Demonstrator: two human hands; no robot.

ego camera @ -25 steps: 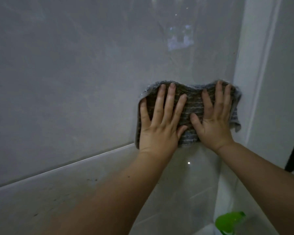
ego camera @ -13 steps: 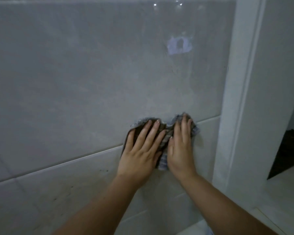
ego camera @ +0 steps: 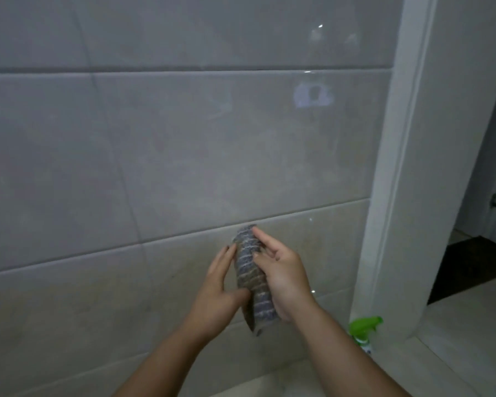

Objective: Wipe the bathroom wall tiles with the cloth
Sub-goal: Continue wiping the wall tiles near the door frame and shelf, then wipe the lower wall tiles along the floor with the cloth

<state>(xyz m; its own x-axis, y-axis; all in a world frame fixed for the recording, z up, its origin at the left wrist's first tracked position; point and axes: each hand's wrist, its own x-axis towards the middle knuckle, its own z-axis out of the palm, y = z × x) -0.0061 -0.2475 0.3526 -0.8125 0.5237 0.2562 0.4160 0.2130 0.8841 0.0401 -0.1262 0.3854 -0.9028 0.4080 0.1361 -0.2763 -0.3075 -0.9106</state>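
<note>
A grey striped cloth (ego camera: 252, 279) is bunched into a long folded roll, held upright between both hands in front of the wall. My left hand (ego camera: 219, 293) presses its left side with the palm and thumb. My right hand (ego camera: 282, 270) holds its right side, fingers bent over the top. The cloth is off the glossy grey-beige wall tiles (ego camera: 184, 156), which fill most of the view with dark grout lines running across.
A white door frame (ego camera: 390, 167) borders the tiles on the right. A spray bottle with a green trigger head (ego camera: 362, 329) stands on the floor at its base. A dark doorway (ego camera: 470, 267) opens at far right.
Both hands lifted off the wall and drew together, gathering the cloth from flat against the tile into a folded roll between the palms. The view has pulled back and shows more wall.
</note>
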